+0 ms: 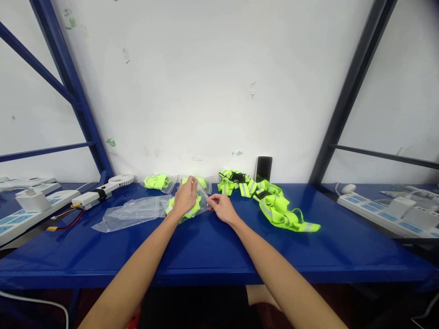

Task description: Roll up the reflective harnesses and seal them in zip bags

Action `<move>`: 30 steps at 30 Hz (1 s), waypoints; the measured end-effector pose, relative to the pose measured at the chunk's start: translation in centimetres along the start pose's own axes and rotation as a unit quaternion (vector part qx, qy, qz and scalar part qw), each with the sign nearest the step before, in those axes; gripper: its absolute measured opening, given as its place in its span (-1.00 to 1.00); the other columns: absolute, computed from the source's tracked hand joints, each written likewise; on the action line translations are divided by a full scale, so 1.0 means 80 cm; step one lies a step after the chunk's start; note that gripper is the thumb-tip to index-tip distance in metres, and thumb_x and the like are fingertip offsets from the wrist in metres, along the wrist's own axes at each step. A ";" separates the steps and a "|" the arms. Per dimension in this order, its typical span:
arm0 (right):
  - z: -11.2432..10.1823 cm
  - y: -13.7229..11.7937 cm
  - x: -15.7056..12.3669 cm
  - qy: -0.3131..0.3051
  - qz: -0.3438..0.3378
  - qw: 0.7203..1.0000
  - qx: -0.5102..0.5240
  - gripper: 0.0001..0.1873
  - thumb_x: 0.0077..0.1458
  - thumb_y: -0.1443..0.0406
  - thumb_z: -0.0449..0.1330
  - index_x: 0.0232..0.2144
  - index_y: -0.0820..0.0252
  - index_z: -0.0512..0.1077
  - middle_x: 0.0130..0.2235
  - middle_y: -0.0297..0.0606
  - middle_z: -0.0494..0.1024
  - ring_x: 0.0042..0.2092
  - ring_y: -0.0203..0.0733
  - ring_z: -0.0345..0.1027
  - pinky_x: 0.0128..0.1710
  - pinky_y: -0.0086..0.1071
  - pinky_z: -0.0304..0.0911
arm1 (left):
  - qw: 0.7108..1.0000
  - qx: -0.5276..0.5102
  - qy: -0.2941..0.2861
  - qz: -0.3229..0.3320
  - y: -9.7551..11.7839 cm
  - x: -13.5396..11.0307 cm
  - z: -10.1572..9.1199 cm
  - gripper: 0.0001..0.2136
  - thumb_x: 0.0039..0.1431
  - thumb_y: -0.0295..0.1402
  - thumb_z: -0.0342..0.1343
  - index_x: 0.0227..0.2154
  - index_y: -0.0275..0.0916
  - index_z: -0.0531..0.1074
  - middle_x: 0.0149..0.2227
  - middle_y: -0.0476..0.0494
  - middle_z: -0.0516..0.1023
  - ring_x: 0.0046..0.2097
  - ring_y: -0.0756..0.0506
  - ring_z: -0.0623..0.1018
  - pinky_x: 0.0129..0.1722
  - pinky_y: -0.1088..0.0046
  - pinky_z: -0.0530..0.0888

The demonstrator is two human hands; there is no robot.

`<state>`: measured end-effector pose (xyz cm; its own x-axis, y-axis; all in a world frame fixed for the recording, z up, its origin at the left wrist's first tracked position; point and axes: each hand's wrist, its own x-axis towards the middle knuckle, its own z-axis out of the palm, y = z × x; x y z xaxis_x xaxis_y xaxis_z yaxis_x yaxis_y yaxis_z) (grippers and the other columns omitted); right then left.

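Both my hands are on a clear zip bag (203, 201) that holds a folded neon-yellow reflective strap (192, 211). My left hand (187, 194) is closed on the bag's upper edge, covering part of the strap. At the bag's right side, my right hand (222, 206) pinches the edge near the seal between thumb and fingers. Behind my left hand lies another bagged neon strap (199, 181), partly hidden. Farther left is one more bagged strap (157, 182). Flat clear bags (132, 214) lie left of my hands.
Loose neon reflective straps (277, 208) with black buckles spread over the right of the blue table (219, 256). A phone (263, 169) leans against the wall. A white handheld fan (121, 180), a battery pack (91, 197) with wires and power strips (387, 212) lie toward the sides.
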<state>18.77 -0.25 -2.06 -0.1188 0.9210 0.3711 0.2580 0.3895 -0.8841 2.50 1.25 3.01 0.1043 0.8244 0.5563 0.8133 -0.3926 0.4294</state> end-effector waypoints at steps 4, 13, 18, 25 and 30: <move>0.000 -0.004 -0.001 0.002 -0.003 1.000 -0.022 -0.79 0.08 0.21 0.14 -0.47 0.24 0.41 -0.54 -0.29 0.48 -0.48 -0.21 0.43 -0.43 -0.41 0.26 | 1.000 -0.005 0.001 0.003 0.000 0.000 0.001 -0.73 0.35 -0.17 -0.30 -0.18 -0.12 0.26 -0.37 -0.08 0.53 -0.29 -0.16 0.50 -0.31 0.38 0.28; -0.003 -0.013 -0.004 -0.009 0.017 0.999 0.027 -0.78 0.08 0.17 0.15 -0.41 0.23 0.43 -0.57 -0.35 0.44 -0.52 -0.26 0.38 -0.47 -0.43 0.25 | 1.000 -0.027 0.003 0.012 -0.001 0.000 -0.001 -0.73 0.34 -0.17 -0.29 -0.18 -0.14 0.28 -0.38 -0.07 0.52 -0.37 -0.12 0.48 -0.34 0.40 0.28; -0.002 -0.012 -0.003 -0.018 0.015 0.999 0.045 -0.80 0.09 0.18 0.14 -0.43 0.22 0.36 -0.51 -0.37 0.42 -0.57 -0.32 0.34 -0.51 -0.45 0.24 | 0.999 -0.026 -0.007 0.035 0.002 -0.004 -0.001 -0.71 0.34 -0.15 -0.30 -0.18 -0.13 0.28 -0.39 -0.07 0.54 -0.34 -0.14 0.49 -0.35 0.40 0.27; 0.005 0.001 -0.001 -0.020 -0.017 0.999 -0.030 -0.81 0.16 0.19 0.06 -0.42 0.17 0.31 -0.53 -0.39 0.38 -0.54 -0.30 0.35 -0.51 -0.46 0.23 | 0.999 -0.019 -0.014 0.039 0.005 -0.006 -0.001 -0.73 0.34 -0.16 -0.29 -0.19 -0.11 0.29 -0.40 -0.04 0.54 -0.35 -0.14 0.49 -0.38 0.41 0.25; 0.002 -0.001 -0.003 -0.020 -0.042 0.998 -0.051 -0.82 0.19 0.20 0.02 -0.39 0.16 0.29 -0.54 -0.42 0.35 -0.53 -0.30 0.33 -0.49 -0.46 0.21 | 0.999 -0.019 -0.010 0.036 0.003 -0.005 -0.001 -0.72 0.34 -0.15 -0.29 -0.18 -0.11 0.28 -0.39 -0.05 0.55 -0.34 -0.14 0.49 -0.36 0.41 0.26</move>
<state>18.62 -0.49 -2.08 -0.1825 0.8843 0.4297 0.3408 0.4669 -0.8160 2.64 0.83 2.94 0.1730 0.8011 0.5729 0.7809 -0.4661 0.4158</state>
